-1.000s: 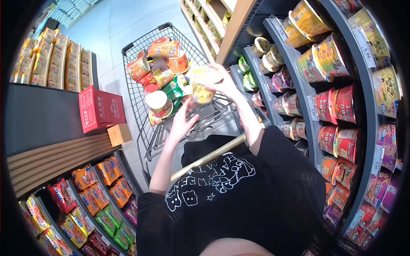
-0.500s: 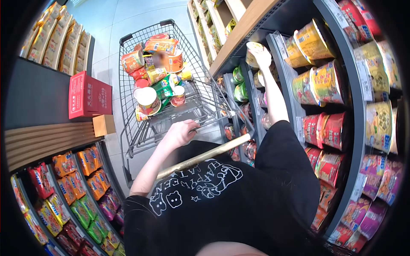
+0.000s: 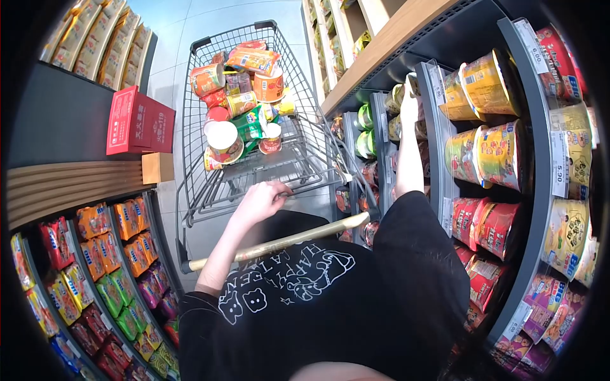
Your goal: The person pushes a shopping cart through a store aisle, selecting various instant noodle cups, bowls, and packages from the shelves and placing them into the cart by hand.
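My right hand (image 3: pixel 411 109) reaches into the right-hand shelf, its fingers around the edge of a yellowish instant noodle cup (image 3: pixel 398 95); the fingers hide part of the cup. My left hand (image 3: pixel 267 198) hovers over the rear of the shopping cart (image 3: pixel 296 76), fingers curled inward with nothing visible in them. The left forearm crosses the cart's pale handle (image 3: pixel 305 238). In the cart lie several noodle cups, among them a white-lidded cup (image 3: pixel 223 141) and an orange tub (image 3: pixel 269 87), along with an orange packet (image 3: pixel 253 61) and a green packet (image 3: pixel 249 124).
Yellow noodle tubs (image 3: pixel 488 82) and red noodle tubs (image 3: pixel 486 227) fill the rows along the right, split by grey dividers (image 3: pixel 438 127). At left stand a red box (image 3: pixel 141 124), a wooden block (image 3: pixel 157 168) and racks of noodle packets (image 3: pixel 101 244).
The view has shifted, so the cart and shelves sit differently in it. The cup at my right hand faced me lid-first before; now its side shows. My left hand keeps its curled pose.
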`<state>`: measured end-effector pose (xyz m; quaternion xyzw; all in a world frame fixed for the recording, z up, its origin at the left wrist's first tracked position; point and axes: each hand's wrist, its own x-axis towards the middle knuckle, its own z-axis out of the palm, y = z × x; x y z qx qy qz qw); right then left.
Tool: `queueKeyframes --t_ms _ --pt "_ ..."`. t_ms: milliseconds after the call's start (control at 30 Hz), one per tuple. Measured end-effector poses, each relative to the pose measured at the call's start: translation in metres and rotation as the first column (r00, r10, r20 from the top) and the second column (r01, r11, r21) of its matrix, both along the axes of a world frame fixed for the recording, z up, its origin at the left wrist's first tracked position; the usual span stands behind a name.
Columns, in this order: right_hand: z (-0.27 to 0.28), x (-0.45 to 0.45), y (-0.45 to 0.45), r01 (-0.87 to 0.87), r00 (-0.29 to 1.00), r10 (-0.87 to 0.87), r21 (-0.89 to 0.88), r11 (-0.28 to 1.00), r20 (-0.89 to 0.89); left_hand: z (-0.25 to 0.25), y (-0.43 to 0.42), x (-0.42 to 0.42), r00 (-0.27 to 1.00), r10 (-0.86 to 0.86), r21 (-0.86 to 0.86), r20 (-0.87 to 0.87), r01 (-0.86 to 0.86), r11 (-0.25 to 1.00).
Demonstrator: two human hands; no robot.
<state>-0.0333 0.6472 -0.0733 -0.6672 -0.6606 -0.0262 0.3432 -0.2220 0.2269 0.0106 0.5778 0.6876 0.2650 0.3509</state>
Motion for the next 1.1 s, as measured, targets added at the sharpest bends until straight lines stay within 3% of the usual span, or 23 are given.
queueKeyframes --t_ms 67,100,133,200,333,367,400,467,500,533,567,600,633,667,733,767,800,833,867,933,1067,1100 --pt "-0.014 0.006 0.011 0.048 0.993 -0.031 -0.158 0.986 0.111 -0.001 0.001 0.0 1.0 0.004 0.007 0.005 -0.004 1.0" --pt "-0.04 0.025 0.027 -0.32 0.897 0.398 -0.338 0.885 0.192 -0.001 0.001 0.0 1.0 0.01 0.015 0.01 -0.01 1.0" --pt "-0.038 0.026 0.03 -0.321 0.898 0.398 -0.338 0.885 0.188 -0.001 0.001 0.0 1.0 0.01 0.013 0.006 -0.01 1.0" --pt "-0.037 0.027 0.034 -0.26 0.794 0.453 -0.448 0.855 0.404 -0.001 0.002 -0.001 1.0 0.012 0.001 0.01 -0.012 1.0" --pt "-0.083 0.052 0.073 -0.246 0.897 0.377 -0.445 0.861 0.233 -0.003 0.003 -0.001 0.997 0.051 0.001 0.052 -0.051 0.999" --pt "-0.061 0.045 0.059 -0.267 0.939 0.337 -0.477 0.838 0.067 -0.002 0.004 -0.002 0.998 0.048 0.012 0.051 -0.048 0.999" --pt "-0.015 0.021 0.011 -0.195 0.975 0.219 -0.296 0.935 0.05 -0.001 0.004 -0.002 0.998 0.048 0.021 0.049 -0.049 0.999" --pt "0.032 -0.014 -0.048 -0.081 0.845 0.233 -0.315 0.946 0.482 0.003 0.007 -0.003 0.995 0.073 -0.019 0.062 -0.071 0.997" --pt "0.027 -0.022 -0.07 -0.294 0.821 0.381 -0.258 0.92 0.424 0.002 0.009 -0.005 0.99 0.061 -0.016 0.128 -0.06 0.998" --pt "0.019 -0.03 -0.091 -0.492 0.765 0.524 -0.185 0.851 0.376 0.0 0.009 -0.007 0.98 0.05 -0.01 0.193 -0.049 0.999" --pt "0.015 -0.043 -0.123 -0.666 0.68 0.701 -0.218 0.713 0.215 -0.011 0.008 -0.008 0.968 0.036 0.072 0.248 -0.055 0.996" --pt "0.04 -0.056 -0.163 -0.843 0.44 0.896 -0.317 0.435 0.061 -0.008 0.01 -0.009 0.968 0.049 0.07 0.248 -0.068 0.995" --pt "0.069 -0.061 -0.206 -0.865 0.262 0.93 -0.49 0.107 -0.259 -0.001 0.011 -0.011 0.941 0.064 -0.059 0.333 -0.048 0.997" --pt "0.073 -0.065 -0.235 -0.866 0.037 0.902 -0.464 -0.186 -0.43 0.002 0.012 -0.012 0.907 0.089 -0.181 0.412 -0.015 0.983" --pt "0.06 -0.06 -0.284 -0.64 -0.08 0.939 -0.705 -0.305 -0.334 -0.007 0.008 -0.014 0.879 0.092 -0.166 0.468 -0.015 0.986" --pt "0.057 -0.061 -0.296 -0.64 -0.086 0.939 -0.704 -0.308 -0.333 -0.013 0.007 -0.014 0.875 0.131 -0.188 0.466 -0.047 0.981" --pt "0.055 -0.06 -0.304 -0.726 -0.041 0.976 -0.665 -0.175 -0.212 -0.016 0.007 -0.015 0.869 0.17 -0.208 0.465 -0.079 0.975" --pt "0.051 -0.061 -0.311 -0.797 0.018 0.995 -0.603 -0.043 -0.096 -0.017 0.006 -0.019 0.922 0.154 -0.209 0.355 -0.082 0.974" --pt "0.042 -0.064 -0.315 -0.796 0.014 0.995 -0.604 -0.047 -0.095 -0.019 0.004 -0.023 0.94 0.179 -0.231 0.291 -0.113 0.966" --pt "0.027 -0.074 -0.323 -0.876 0.129 0.992 -0.468 0.114 -0.002 -0.017 -0.001 -0.029 0.964 0.23 -0.124 0.135 -0.214 0.969" --pt "0.021 -0.079 -0.329 -0.858 0.125 0.992 -0.5 0.118 0.021 -0.043 -0.018 -0.04 0.935 0.252 -0.086 -0.25 -0.281 0.956" --pt "0.023 -0.078 -0.328 -0.884 0.117 0.993 -0.453 0.115 0.022 -0.046 -0.021 -0.044 0.937 0.273 -0.176 -0.217 -0.313 0.933"
